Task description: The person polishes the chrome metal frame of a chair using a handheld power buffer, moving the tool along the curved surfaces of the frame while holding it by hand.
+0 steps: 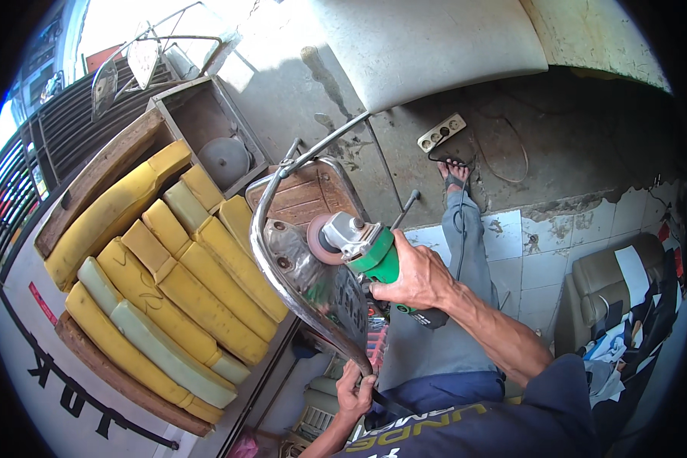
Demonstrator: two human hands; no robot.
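Observation:
My right hand [424, 276] is wrapped round the green body of an angle grinder [378, 263]. The grinder's round disc [324, 238] is at a metal plate [291, 256] fixed inside a bent tubular metal chair frame [261, 221]; whether the disc touches it I cannot tell. My left hand [353, 391] grips the lower end of that frame's tube, close to my body. Beyond the disc, a brown panel with a metal rim [307, 192] belongs to or lies against the frame. The frame's thin legs reach towards the floor.
Several yellow foam pads [179, 282] are stacked at the left beside an open box [229, 126]. A power strip [441, 133] with a cord lies on the concrete floor near my foot [456, 174]. A pale board [435, 46] stands ahead; a grey-brown cushion [614, 278] sits at the right.

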